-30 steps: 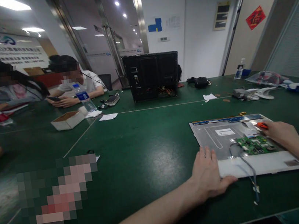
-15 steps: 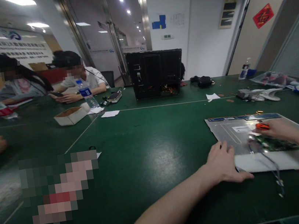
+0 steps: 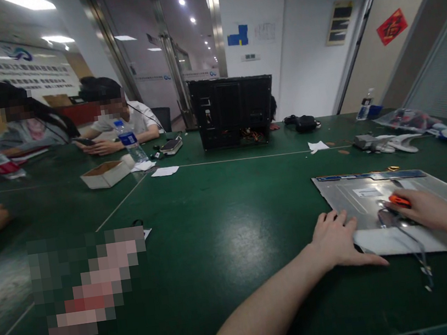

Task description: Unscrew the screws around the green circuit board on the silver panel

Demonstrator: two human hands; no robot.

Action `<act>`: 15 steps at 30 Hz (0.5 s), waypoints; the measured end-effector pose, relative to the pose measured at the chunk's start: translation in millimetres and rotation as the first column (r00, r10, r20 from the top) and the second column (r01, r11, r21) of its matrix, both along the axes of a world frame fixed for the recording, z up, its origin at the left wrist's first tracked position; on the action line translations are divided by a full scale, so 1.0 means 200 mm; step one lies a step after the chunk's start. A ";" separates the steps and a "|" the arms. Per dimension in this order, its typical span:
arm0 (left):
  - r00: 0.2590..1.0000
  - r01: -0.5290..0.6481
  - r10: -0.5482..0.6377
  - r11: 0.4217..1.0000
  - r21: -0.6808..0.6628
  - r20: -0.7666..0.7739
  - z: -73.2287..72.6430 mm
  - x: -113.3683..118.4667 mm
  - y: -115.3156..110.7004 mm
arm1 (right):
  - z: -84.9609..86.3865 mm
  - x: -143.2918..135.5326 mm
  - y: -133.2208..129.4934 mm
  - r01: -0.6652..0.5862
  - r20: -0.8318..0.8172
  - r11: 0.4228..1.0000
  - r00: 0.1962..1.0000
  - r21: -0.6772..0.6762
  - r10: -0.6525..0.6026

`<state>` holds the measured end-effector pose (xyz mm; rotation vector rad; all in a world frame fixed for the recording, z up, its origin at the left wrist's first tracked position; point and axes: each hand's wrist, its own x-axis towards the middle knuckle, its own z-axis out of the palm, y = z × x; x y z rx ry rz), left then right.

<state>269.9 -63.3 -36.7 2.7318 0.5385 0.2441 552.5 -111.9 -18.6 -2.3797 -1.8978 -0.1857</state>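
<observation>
A flat silver panel (image 3: 344,200) with a blue strip along its far edge lies on the green table at the right. My left hand (image 3: 336,240) rests with spread fingers on the panel's near left corner. My right hand (image 3: 424,206) is closed round an orange tool (image 3: 399,200) over the middle of the panel; the tool's tip is hard to make out. Grey cables (image 3: 412,241) run from under my right hand over the white near edge (image 3: 384,242) and hang down to the table. No green circuit board shows on the panel.
A black monitor back (image 3: 236,110) stands at the table's far side. An open white box (image 3: 106,175) and a water bottle (image 3: 130,141) are at the left, near two seated people. Grey and white parts (image 3: 386,143) lie at the far right.
The green circuit board seen beside my right hand is no longer visible. My right hand has shifted slightly nearer with the orange tool, and the panel and my left hand have moved slightly right.
</observation>
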 end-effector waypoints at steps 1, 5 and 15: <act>1.000 0.003 -0.003 1.000 -0.002 0.000 0.00 0.00 0.00 | 0.00 -0.01 0.00 -0.016 -0.016 0.999 1.000 -0.031 0.015; 1.000 0.008 -0.008 1.000 -0.005 -0.009 -0.01 0.00 0.01 | 0.02 -0.02 0.00 -0.036 -0.045 0.994 0.998 -0.105 0.031; 0.999 0.004 -0.006 0.999 0.042 0.044 -0.03 0.00 0.00 | 0.04 -0.03 -0.01 -0.072 -0.063 0.989 0.996 -0.131 0.064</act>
